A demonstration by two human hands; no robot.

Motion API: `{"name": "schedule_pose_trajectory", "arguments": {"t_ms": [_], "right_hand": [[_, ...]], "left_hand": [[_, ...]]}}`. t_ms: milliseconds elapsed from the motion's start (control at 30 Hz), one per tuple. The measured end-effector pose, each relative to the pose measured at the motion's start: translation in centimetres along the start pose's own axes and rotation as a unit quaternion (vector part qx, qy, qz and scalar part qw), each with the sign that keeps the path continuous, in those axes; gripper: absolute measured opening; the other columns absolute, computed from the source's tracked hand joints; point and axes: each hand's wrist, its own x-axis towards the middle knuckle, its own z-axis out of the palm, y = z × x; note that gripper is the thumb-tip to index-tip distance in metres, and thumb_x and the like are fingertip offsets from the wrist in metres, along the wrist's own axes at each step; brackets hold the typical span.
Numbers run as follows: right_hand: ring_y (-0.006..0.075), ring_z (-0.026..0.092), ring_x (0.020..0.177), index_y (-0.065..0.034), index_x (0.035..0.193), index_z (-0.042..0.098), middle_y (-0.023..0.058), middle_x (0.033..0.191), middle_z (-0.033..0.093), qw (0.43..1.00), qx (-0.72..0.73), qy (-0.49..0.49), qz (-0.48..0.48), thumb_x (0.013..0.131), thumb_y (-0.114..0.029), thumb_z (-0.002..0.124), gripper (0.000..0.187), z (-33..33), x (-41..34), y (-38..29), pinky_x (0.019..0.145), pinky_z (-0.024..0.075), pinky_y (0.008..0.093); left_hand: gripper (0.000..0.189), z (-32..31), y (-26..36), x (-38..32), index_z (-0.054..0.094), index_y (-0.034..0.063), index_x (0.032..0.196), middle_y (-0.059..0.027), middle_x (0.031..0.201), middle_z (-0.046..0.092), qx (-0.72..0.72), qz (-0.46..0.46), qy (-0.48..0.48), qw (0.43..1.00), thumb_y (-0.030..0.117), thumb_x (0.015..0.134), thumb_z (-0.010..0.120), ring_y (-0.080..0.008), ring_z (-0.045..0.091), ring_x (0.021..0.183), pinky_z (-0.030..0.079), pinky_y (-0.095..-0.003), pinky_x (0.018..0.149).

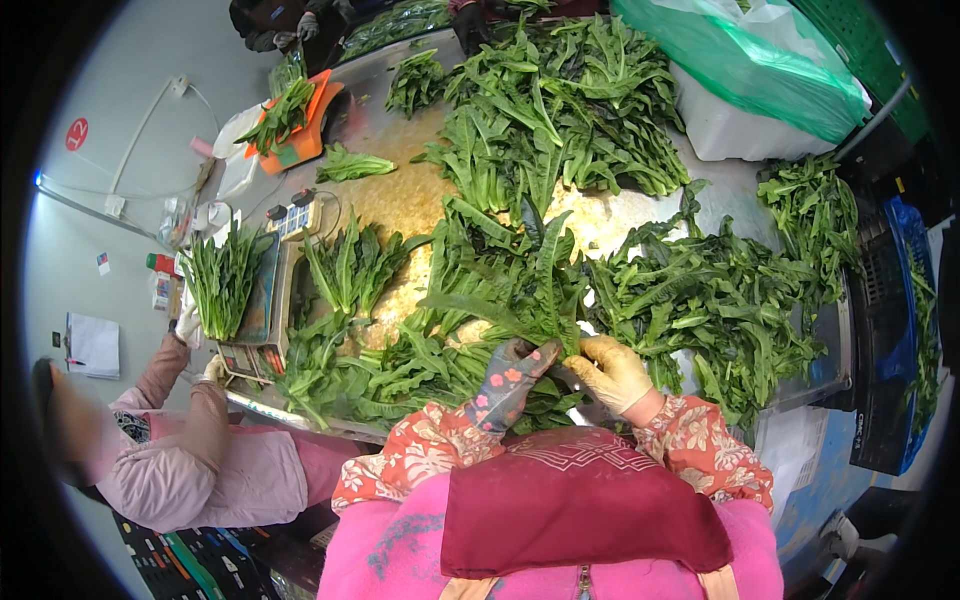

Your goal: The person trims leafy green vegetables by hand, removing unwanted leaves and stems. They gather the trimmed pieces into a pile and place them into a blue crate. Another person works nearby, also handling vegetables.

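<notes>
My left hand [514, 382], in a grey glove with pink flowers, grips the base of a few long green lettuce-like leaves [553, 289] that fan out away from me. Close beside it, my right hand [611, 373] wears a thin yellowish glove. Its thumb and fingers pinch the leaves at their lower end. Under and left of my hands lies a loose layer of the same leafy greens [405, 367]. Another heap of greens [712, 300] spreads to the right, and a taller pile [555, 105] covers the far part of the metal table [405, 150].
At left, a co-worker [202, 472] stands by a weighing scale [277, 300] bearing a bunch of greens [223, 281]. An orange holder [300, 142] stands farther back. A white crate [739, 124] under green plastic is at far right; dark crates [874, 360] flank the table.
</notes>
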Motion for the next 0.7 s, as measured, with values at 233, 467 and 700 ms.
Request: {"name": "schedule_pose_trajectory", "arguments": {"t_ms": [233,467,700], "right_hand": [[0.019,0.051,0.058,0.0026,0.069,0.056,0.01,0.06,0.053,0.988,0.129,0.082,0.019,0.08,-0.023,0.057,0.028,0.9,0.1,0.8,0.055,0.0408,0.0311],[0.0105,0.048,0.044,0.0017,0.093,0.054,0.0073,0.062,0.057,0.825,0.525,0.106,0.181,0.088,-0.018,0.048,0.022,1.9,0.2,2.8,0.042,0.0407,0.022],[0.0143,0.049,0.057,-0.0004,0.096,0.05,0.0082,0.076,0.056,0.882,0.4,0.222,0.111,0.088,-0.027,0.045,0.028,1.2,0.1,5.0,0.05,0.0422,0.027]], "left_hand": [[0.023,0.7,0.3,-0.1,0.056,-0.0008,0.074,0.0013,0.064,0.053,0.025,0.014,0.004,1.0,0.021,0.076,0.064,-0.0053,0.046,0.055,0.035,-0.0196,0.049],[0.015,-0.9,-2.4,1.0,0.057,0.0005,0.079,-0.0041,0.071,0.057,-0.148,0.01,0.019,0.989,0.015,0.077,0.063,-0.0123,0.052,0.06,0.041,-0.0265,0.055],[0.02,-2.0,-2.1,1.8,0.054,0.0001,0.091,-0.0067,0.078,0.058,-0.155,0.023,0.025,0.987,0.013,0.078,0.062,-0.0164,0.055,0.069,0.043,-0.0304,0.06]]}}
